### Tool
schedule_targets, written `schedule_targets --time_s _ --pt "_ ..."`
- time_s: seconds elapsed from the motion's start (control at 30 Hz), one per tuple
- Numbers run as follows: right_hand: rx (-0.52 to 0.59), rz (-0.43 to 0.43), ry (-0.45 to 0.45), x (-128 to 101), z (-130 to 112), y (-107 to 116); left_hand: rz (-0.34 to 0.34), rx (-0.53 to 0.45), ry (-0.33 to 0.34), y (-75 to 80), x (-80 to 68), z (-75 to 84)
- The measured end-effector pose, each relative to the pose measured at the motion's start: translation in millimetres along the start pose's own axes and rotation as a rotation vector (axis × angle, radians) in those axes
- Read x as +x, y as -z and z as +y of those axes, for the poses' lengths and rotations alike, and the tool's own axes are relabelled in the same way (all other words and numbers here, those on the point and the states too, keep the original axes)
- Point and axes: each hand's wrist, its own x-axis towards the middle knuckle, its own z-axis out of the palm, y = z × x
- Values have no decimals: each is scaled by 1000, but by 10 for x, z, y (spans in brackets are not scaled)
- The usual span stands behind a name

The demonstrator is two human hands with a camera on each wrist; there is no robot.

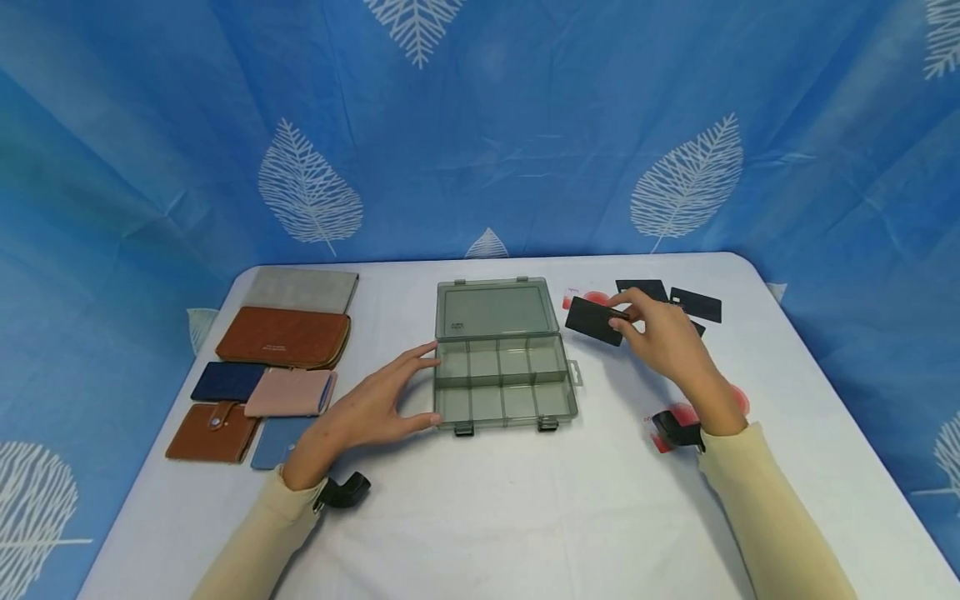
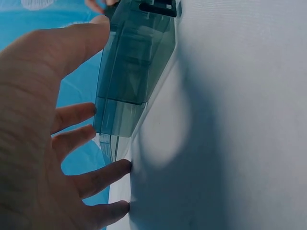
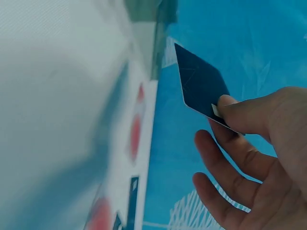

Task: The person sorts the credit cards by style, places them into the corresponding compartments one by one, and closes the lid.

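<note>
My right hand (image 1: 663, 337) pinches a black card (image 1: 594, 321) between thumb and fingers, holding it above the table just right of the box. In the right wrist view the dark card (image 3: 199, 79) shows a small pale chip mark by the thumb. A greenish see-through compartment box (image 1: 504, 379) lies with its lid (image 1: 497, 310) folded back. My left hand (image 1: 378, 407) is at the box's left side, fingers spread and thumb near the front corner. In the left wrist view the fingertips are beside the box wall (image 2: 124, 72); firm contact is hard to tell.
Several wallets and card holders, among them a brown zip wallet (image 1: 281, 336) and a pink one (image 1: 288, 393), lie at the left. More black cards (image 1: 696, 305) and a red-and-white card (image 1: 572, 297) lie at the back right. Another red-and-white card (image 1: 662, 440) is partly under my right wrist.
</note>
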Motion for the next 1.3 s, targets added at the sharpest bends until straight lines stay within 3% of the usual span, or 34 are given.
schedule_targets --time_s 0.3,0.57,0.8,1.3 --pt "55 37 126 139 -307 -153 30 51 -1 -40 10 0" --pt "134 -51 196 195 -625 -411 49 89 19 -42 1 5" --pt "114 -85 266 146 -862 -652 58 94 14 -43 -8 1" --pt "87 -110 312 107 -1008 -1014 59 92 41 -46 0 -30"
